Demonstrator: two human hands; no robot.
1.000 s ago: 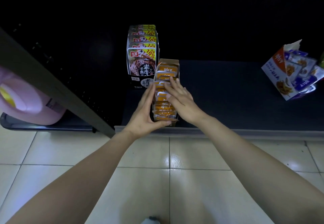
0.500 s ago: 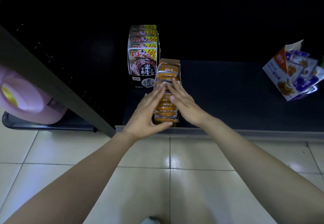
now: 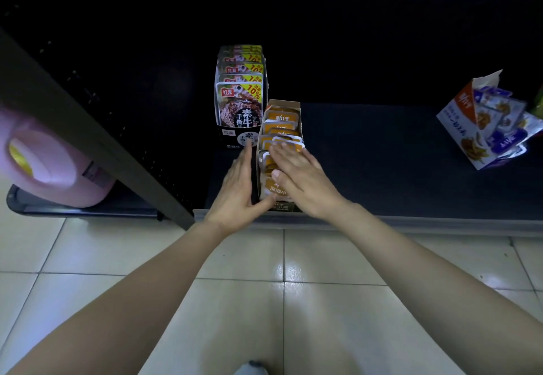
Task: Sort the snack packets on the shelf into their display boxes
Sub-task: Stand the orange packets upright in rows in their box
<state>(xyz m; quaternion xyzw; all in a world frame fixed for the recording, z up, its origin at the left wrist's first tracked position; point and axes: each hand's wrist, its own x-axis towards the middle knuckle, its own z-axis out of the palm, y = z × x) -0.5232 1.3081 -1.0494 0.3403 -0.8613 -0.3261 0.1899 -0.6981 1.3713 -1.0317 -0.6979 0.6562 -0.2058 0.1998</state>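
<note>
So my left hand (image 3: 239, 195) is laid flat along the left wall of the narrow tan cardboard display box (image 3: 283, 104) at the front edge of the dark shelf (image 3: 382, 163), while my right hand (image 3: 299, 180) presses down, fingers straight, on the row of small orange snack packets (image 3: 281, 117) inside it. Neither hand is actually gripping anything. Just behind-left is a black display box (image 3: 232, 139) full of upright black-and-yellow packets (image 3: 239, 107), and near the shelf's right end a tilted white-and-orange carton (image 3: 458, 122) holds messy blue packets (image 3: 502, 116).
</note>
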